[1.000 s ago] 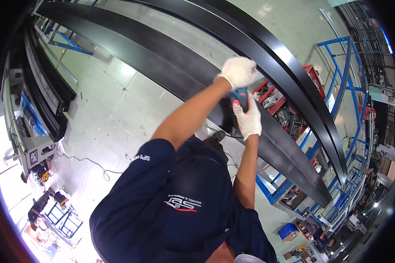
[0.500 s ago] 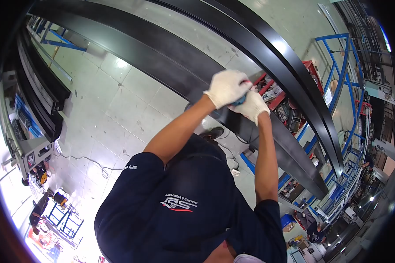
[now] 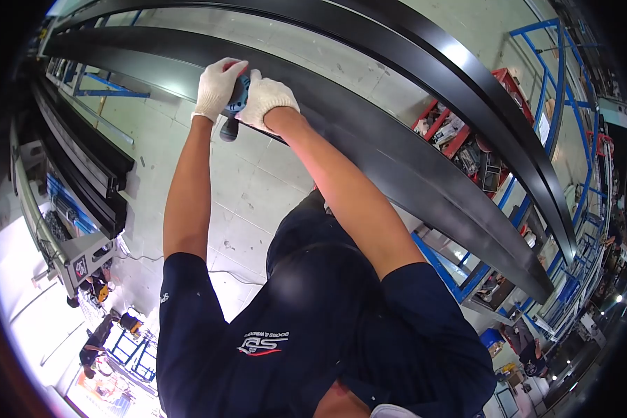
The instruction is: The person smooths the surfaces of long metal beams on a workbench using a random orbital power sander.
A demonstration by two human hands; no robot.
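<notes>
Both my hands wear white knit gloves and grip a blue power sander (image 3: 240,93) resting on a long black metal profile (image 3: 355,132). My left hand (image 3: 217,88) is closed over the sander's left side. My right hand (image 3: 267,99) wraps its right side, with the thumb side toward the tool. From the sander's near end a dark rounded part (image 3: 228,129) sticks out past the profile's near edge. The sander's underside is hidden. Greyish, dusty patches show on the profile to the right of my hands.
Beyond lies another long black profile (image 3: 460,90). Red trays (image 3: 456,139) of tools and parts sit below, at right. Blue metal stands (image 3: 460,279) carry the profiles. More dark profiles (image 3: 83,153) are racked at left. A cable (image 3: 233,274) crosses the floor. Other people (image 3: 97,345) are in the background.
Both hands have slid the sander a long way left along the black profile, and my arms now reach further out. The camera view has shifted slightly.
</notes>
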